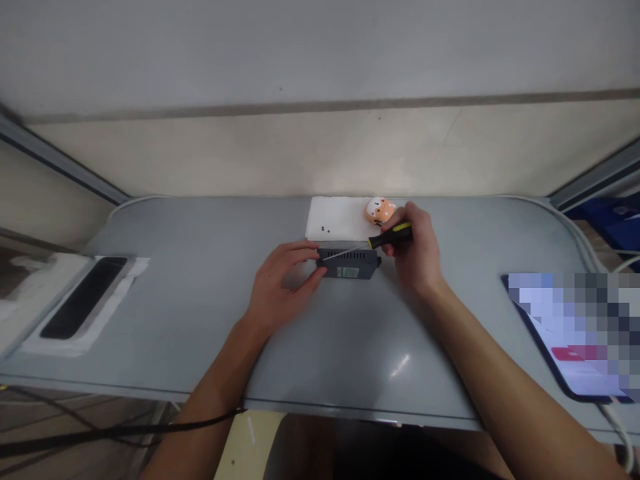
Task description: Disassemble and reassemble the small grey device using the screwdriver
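A small dark grey box (350, 265) with a green label on its front lies at the middle of the grey table (350, 347). My left hand (283, 280) grips its left end, fingers curled around it. My right hand (417, 250) is closed on a screwdriver (391, 237) with a black and yellow handle. Its metal shaft slants left and down, with the tip over the box's top near the left end.
Behind the box lies a white sheet (340, 219) with tiny dark specks and a small orange and white toy (380, 210). A dark phone-like slab on white wrapping (83, 300) sits at the left. A lit tablet (575, 333) lies at the right edge.
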Demonstrator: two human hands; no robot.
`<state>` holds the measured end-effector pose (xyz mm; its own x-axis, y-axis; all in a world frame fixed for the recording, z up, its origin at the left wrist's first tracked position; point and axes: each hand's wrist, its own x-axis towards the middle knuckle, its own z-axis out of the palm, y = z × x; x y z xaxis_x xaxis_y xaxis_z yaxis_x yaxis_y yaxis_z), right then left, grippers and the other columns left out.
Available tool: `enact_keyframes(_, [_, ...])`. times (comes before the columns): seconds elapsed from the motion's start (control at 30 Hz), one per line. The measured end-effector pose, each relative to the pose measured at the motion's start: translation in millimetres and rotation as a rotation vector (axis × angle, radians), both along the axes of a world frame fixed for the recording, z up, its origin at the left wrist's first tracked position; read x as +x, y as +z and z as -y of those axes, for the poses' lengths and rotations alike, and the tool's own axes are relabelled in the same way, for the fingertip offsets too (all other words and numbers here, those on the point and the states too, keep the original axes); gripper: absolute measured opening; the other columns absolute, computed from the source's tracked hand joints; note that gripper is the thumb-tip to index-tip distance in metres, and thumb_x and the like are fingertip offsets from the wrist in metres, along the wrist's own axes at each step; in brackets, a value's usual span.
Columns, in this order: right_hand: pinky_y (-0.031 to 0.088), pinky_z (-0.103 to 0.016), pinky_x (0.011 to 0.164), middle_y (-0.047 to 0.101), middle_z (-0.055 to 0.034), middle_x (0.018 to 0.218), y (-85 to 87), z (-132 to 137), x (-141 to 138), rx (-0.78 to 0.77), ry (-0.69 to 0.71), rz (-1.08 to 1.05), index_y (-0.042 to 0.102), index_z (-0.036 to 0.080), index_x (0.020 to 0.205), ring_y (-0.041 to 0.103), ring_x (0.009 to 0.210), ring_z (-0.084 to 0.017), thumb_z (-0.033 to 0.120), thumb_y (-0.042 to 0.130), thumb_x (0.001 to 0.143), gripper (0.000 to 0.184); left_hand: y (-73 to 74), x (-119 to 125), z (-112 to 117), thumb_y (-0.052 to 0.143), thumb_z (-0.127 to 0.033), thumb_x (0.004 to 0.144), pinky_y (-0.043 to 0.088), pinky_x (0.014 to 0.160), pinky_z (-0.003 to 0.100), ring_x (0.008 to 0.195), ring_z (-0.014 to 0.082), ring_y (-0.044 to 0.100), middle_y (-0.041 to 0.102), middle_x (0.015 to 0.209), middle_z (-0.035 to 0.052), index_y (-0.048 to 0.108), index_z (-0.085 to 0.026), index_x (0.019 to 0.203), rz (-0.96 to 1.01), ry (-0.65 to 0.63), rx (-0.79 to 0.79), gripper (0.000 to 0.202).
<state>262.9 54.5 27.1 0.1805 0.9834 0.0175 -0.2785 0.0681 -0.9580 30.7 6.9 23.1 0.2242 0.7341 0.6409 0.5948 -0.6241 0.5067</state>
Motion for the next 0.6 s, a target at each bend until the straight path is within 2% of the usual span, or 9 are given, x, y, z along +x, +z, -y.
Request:
enact_keyframes(0.13, [0.028,-0.029,0.045,0.051,0.0014,0.056,-3.2,-2.0,2.0,-0.002,0.008,-0.011,0.061,0.024,0.068,0.044,0.046,-0.010,0.062,0.058,0.092,0.046,0.7,-0.7,-0.1,0.071,-0.023,0.097,0.061,0.099,0.040,0.109,0.0198,0.074,0.077,0.119,0.0055,0.070,-0.025,0.106,-0.030,-0.006,-0.003,0.009])
enact_keyframes(0.37, [0.031,-0.029,0.046,0.051,0.0017,0.056,-5.0,-3.5,4.5,0.005,0.006,0.005,0.061,0.023,0.069,0.044,0.046,-0.010,0.066,0.058,0.092,0.048,-2.8,-2.2,-2.1,0.070,-0.019,0.098,0.061,0.098,0.037,0.107,0.0185,0.073,0.075,0.119,0.0053,0.071,-0.025,0.106,-0.076,-0.013,0.040,0.010])
enact_keyframes(0.6, [0.040,-0.027,0.052,0.062,-0.0011,0.068,-1.1,-2.8,6.0,-0.037,-0.127,0.055,0.065,0.022,0.074,0.053,0.054,-0.011,0.069,0.055,0.095,0.052,-3.0,-6.1,-2.8,0.066,-0.019,0.100,0.061,0.091,0.037,0.104,0.0198,0.072,0.073,0.123,0.0067,0.069,-0.026,0.109,-0.181,-0.029,0.085,0.012])
